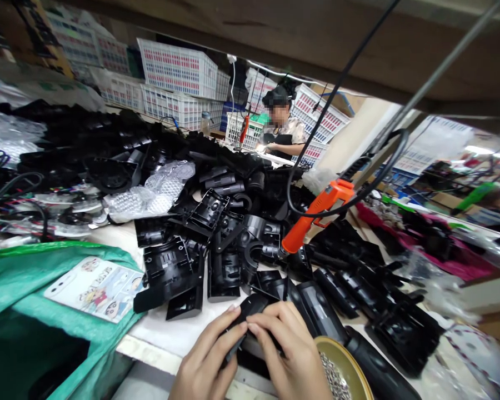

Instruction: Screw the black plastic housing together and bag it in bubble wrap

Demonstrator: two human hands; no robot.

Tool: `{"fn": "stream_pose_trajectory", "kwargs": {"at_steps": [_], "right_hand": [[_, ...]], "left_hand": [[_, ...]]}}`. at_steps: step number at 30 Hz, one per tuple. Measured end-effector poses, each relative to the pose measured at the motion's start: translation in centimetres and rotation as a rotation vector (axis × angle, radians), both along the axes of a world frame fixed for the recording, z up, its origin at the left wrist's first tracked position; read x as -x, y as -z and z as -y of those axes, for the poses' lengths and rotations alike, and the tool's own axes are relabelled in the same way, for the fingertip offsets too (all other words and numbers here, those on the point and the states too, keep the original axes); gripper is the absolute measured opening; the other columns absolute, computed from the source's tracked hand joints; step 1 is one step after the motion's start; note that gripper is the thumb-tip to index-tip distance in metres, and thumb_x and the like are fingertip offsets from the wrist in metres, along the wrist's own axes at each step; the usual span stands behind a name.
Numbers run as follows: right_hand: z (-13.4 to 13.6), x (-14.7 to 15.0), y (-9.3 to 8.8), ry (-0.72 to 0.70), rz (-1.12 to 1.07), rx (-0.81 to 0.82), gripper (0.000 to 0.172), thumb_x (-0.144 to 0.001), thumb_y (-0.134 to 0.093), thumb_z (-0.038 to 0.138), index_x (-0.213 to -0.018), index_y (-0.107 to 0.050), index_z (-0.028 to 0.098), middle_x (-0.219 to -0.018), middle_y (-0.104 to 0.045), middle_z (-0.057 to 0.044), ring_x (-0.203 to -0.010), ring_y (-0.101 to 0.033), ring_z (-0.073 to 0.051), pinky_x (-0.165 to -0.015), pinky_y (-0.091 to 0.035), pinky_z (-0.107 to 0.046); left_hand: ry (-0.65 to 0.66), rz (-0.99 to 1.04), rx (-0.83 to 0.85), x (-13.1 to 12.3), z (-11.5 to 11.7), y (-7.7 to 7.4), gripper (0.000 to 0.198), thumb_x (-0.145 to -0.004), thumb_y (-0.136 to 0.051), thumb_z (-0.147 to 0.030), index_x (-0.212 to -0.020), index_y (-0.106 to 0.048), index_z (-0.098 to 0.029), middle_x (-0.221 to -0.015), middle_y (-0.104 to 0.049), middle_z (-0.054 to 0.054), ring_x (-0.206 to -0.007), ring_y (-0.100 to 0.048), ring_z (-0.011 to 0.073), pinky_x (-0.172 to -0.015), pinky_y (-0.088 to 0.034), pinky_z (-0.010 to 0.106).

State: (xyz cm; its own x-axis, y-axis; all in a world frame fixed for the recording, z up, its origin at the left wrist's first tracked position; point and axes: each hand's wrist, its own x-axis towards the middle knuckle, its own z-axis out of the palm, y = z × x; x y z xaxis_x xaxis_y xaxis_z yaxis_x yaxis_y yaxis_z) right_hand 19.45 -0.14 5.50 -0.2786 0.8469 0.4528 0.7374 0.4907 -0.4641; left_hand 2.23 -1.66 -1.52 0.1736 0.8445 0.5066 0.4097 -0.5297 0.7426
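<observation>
Near the table's front edge, my left hand (210, 353) and my right hand (286, 347) are both closed around a black plastic housing part (256, 303). Their fingertips meet on top of it, and much of the part is hidden beneath them. Just right of my right hand sits a yellow bowl (364, 383) holding many small metal screws (335, 378). Above the hands, an orange electric screwdriver (316, 214) hangs tilted on a black cable, its tip down among black plastic shells (170, 261).
Black parts cover most of the table (150, 355). A green sack (20, 294) with a cartoon-printed case (95, 289) lies at left, beside clear bubble wrap (152, 191). A person (281, 130) works across the table before stacked white crates (179, 69). An overhead beam (275, 33) crosses above.
</observation>
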Motion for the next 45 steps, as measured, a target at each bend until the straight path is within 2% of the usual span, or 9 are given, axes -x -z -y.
{"fn": "stream_pose_trajectory", "kwargs": {"at_steps": [6, 11, 18, 27, 32, 34, 38, 42, 45], "right_hand": [[0.0, 0.2, 0.0, 0.029, 0.106, -0.141, 0.016, -0.099, -0.058, 0.009, -0.109, -0.062, 0.021, -0.089, -0.063, -0.004, -0.082, -0.059, -0.019, -0.071, -0.05, -0.032], [0.0, 0.3, -0.1, -0.03, 0.104, -0.098, 0.018, -0.098, -0.058, 0.007, -0.11, -0.062, 0.02, -0.09, -0.062, -0.005, -0.084, -0.059, -0.02, -0.071, -0.052, -0.033], [0.9, 0.0, 0.4, -0.061, 0.073, -0.105, 0.037, -0.097, -0.054, 0.004, -0.131, -0.06, 0.018, -0.104, -0.063, -0.01, -0.098, -0.062, -0.021, -0.083, -0.058, -0.034], [0.7, 0.0, -1.9, -0.078, -0.083, 0.014, 0.033, -0.099, -0.055, 0.012, -0.127, -0.067, 0.023, -0.112, -0.069, -0.006, -0.105, -0.065, -0.016, -0.09, -0.056, -0.024], [-2.3, -3.0, -3.8, 0.283, -0.433, -0.007, 0.018, -0.101, -0.059, 0.028, -0.104, -0.076, 0.027, -0.095, -0.073, -0.001, -0.087, -0.069, -0.014, -0.081, -0.056, -0.024], [-3.9, -4.4, -4.4, 0.369, -0.539, 0.058, 0.021, -0.1, -0.059, 0.035, -0.1, -0.076, 0.023, -0.084, -0.072, -0.001, -0.076, -0.067, -0.015, -0.072, -0.055, -0.025], [-4.9, -4.8, -4.4, 0.238, -0.407, 0.277, 0.023, -0.096, -0.062, 0.037, -0.09, -0.078, 0.021, -0.077, -0.071, -0.003, -0.069, -0.064, -0.017, -0.059, -0.049, -0.027], [-3.2, -3.5, -3.5, 0.056, -0.148, 0.272, 0.02, -0.098, -0.059, 0.03, -0.095, -0.077, 0.025, -0.089, -0.07, -0.004, -0.088, -0.065, -0.021, -0.079, -0.051, -0.034], [-2.8, -4.0, -3.1, 0.229, -0.183, 0.2, 0.02, -0.098, -0.059, 0.037, -0.096, -0.074, 0.025, -0.09, -0.069, -0.005, -0.086, -0.063, -0.022, -0.075, -0.049, -0.035]], "left_hand": [[-0.046, 0.016, -0.094, -0.3, -0.2, 0.3, 0.045, -0.104, -0.044, -0.009, -0.141, -0.057, -0.031, -0.148, -0.061, 0.002, -0.141, -0.055, 0.0149, -0.12, -0.041, 0.026], [-0.075, 0.023, -0.131, -0.3, -0.2, 0.5, 0.046, -0.102, -0.046, -0.005, -0.138, -0.06, -0.029, -0.146, -0.063, 0.004, -0.137, -0.059, 0.0168, -0.117, -0.046, 0.028], [-0.082, -0.009, -0.135, 0.2, -0.3, 0.6, 0.055, -0.097, -0.051, 0.0, -0.142, -0.058, -0.031, -0.145, -0.062, 0.003, -0.134, -0.06, 0.0168, -0.116, -0.048, 0.028], [-0.101, 0.023, -0.123, -0.1, -0.3, 0.4, 0.057, -0.097, -0.051, 0.001, -0.143, -0.058, -0.032, -0.144, -0.062, 0.003, -0.133, -0.06, 0.017, -0.115, -0.048, 0.029], [-0.109, 0.029, -0.132, -0.3, -0.2, 0.2, 0.056, -0.096, -0.05, 0.003, -0.14, -0.06, -0.031, -0.144, -0.062, 0.002, -0.135, -0.058, 0.0159, -0.117, -0.044, 0.026], [-0.112, 0.038, -0.135, -0.3, -0.2, 0.2, 0.056, -0.096, -0.05, 0.003, -0.139, -0.06, -0.031, -0.143, -0.062, 0.002, -0.135, -0.058, 0.0156, -0.117, -0.044, 0.025], [-0.098, 0.034, -0.149, -0.2, -0.3, 0.2, 0.054, -0.096, -0.051, 0.003, -0.138, -0.061, -0.029, -0.143, -0.062, 0.003, -0.135, -0.058, 0.0165, -0.116, -0.045, 0.026], [-0.074, 0.006, -0.205, -0.1, -0.4, 0.1, 0.054, -0.096, -0.049, 0.007, -0.138, -0.061, -0.024, -0.143, -0.06, 0.006, -0.137, -0.055, 0.0184, -0.116, -0.044, 0.029], [-0.061, 0.003, -0.22, 0.0, -0.4, -0.1, 0.054, -0.095, -0.049, 0.008, -0.138, -0.061, -0.022, -0.144, -0.059, 0.007, -0.138, -0.054, 0.019, -0.117, -0.042, 0.029]]}}
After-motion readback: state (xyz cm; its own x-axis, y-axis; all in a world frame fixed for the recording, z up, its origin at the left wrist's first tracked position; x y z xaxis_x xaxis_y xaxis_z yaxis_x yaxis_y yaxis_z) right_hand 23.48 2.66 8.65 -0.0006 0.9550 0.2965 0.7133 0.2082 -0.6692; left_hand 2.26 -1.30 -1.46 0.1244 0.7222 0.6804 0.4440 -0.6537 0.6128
